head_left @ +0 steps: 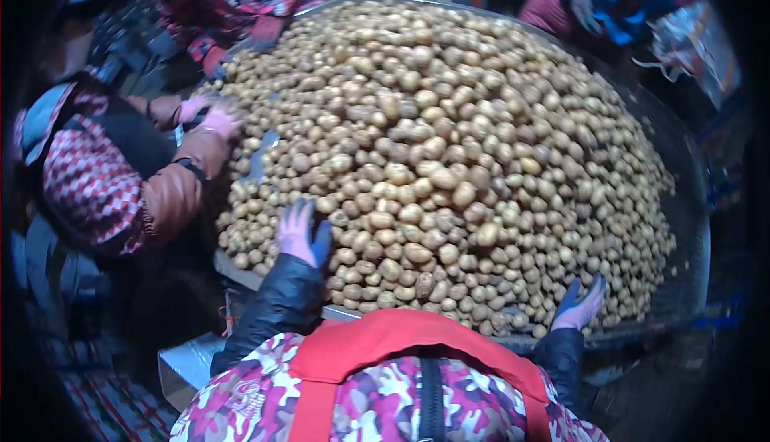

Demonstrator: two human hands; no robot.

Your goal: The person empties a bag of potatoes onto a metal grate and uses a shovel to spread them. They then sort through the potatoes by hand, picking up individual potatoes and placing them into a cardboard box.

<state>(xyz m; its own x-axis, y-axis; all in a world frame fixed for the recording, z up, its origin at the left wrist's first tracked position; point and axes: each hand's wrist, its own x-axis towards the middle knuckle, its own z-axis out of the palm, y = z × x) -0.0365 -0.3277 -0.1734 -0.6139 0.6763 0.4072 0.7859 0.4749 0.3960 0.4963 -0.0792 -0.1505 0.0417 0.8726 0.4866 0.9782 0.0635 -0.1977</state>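
Observation:
A big heap of small, brownish-yellow potatoes [449,169] is piled on a wide tray-like table [696,225] with a raised rim. My left hand [301,235], in a pink glove with dark blue fingers, rests against potatoes at the near left side of the heap. Its fingers are stretched out and apart, holding nothing. At the near right edge of the pile, my right hand [579,306] wears a matching glove. Its fingers and thumb are spread beside the potatoes, and nothing shows in its grasp.
Left of me, a person in a checked garment [96,169] works at the heap with pink gloves. Another in a red floral jacket [233,1] reaches in from the far left. A person in blue [622,1] stands far right near a plastic bag [696,49]. A cardboard box [178,382] sits below left.

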